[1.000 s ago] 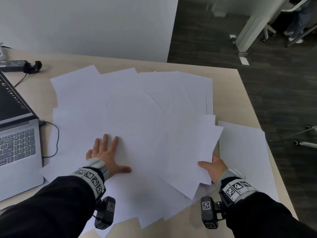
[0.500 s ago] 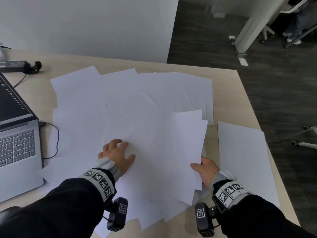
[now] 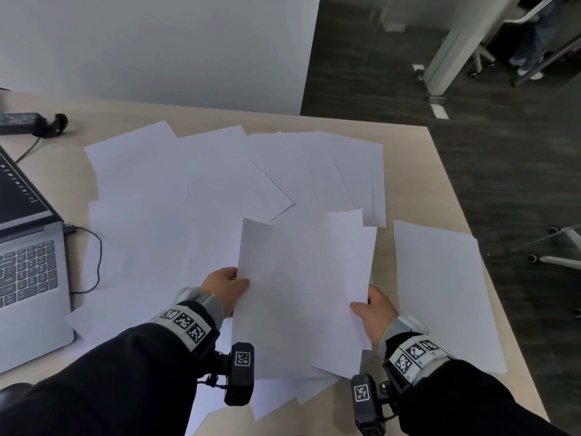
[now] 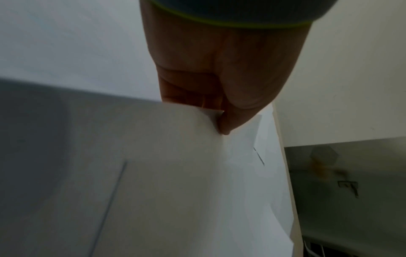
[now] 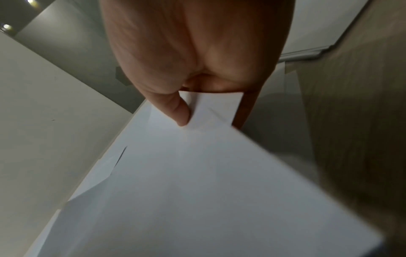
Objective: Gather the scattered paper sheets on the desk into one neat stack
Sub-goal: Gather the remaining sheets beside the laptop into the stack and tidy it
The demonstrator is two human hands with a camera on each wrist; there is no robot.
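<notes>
Many white paper sheets lie fanned over the light wooden desk. A small bunch of sheets is lifted off the pile between both hands. My left hand pinches its left edge, thumb on top; the left wrist view shows the thumb pressed on the bunch. My right hand pinches the right edge, and the right wrist view shows its thumb on the paper bunch with fingers beneath. One separate sheet lies flat at the right.
An open grey laptop sits at the left with a black cable running to it. A black power adapter lies at the far left. The desk's right edge drops to dark floor, where chair legs stand.
My left hand went from lying flat on the sheets to pinching the bunch's left edge. The right hand swung its sheets leftward, and the bunch now stands upright between both hands.
</notes>
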